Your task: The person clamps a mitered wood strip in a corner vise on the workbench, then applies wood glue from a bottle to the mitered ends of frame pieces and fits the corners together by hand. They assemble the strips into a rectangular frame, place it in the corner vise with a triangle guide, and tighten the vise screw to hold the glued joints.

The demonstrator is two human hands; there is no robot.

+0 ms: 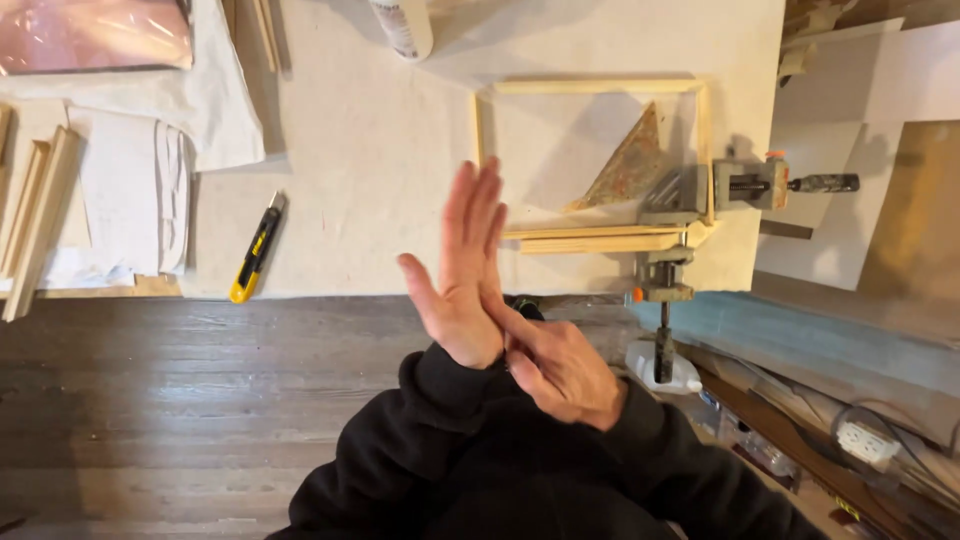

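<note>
Scanning left to right, with the wooden frame (590,160) as the reference. Far left of it: loose wood strips (35,220) on folded white cloth (130,190), and a pink plastic-wrapped sheet (95,30) at the top corner. Closer, still left of the frame, a yellow-and-black utility knife (256,248) lies on the pale work surface (360,150), well apart from both hands. A white bottle (402,25) stands above and left of the frame's top rail.

Left hand (462,270): flat, fingers straight and pressed together, thumb splayed out, palm edge-on. Its fingertips overlap the frame's lower-left corner in view; cannot tell whether they touch the wood or hover above it. Holds nothing.

Right hand (555,365): just below the frame's bottom rail, off the work surface edge, laid against the left hand at the wrist and palm. Fingers extended along the left palm, not gripping anything.

The frame itself lies flat on the work surface, directly beyond both hands. A speckled triangle piece (628,165) sits inside it toward the right corner. A corner clamp (700,200) grips the frame's lower-right corner; one screw handle sticks out right, the other runs down past the surface edge. Right of the frame: white boards (860,120) and a power strip (865,440) low down.
</note>
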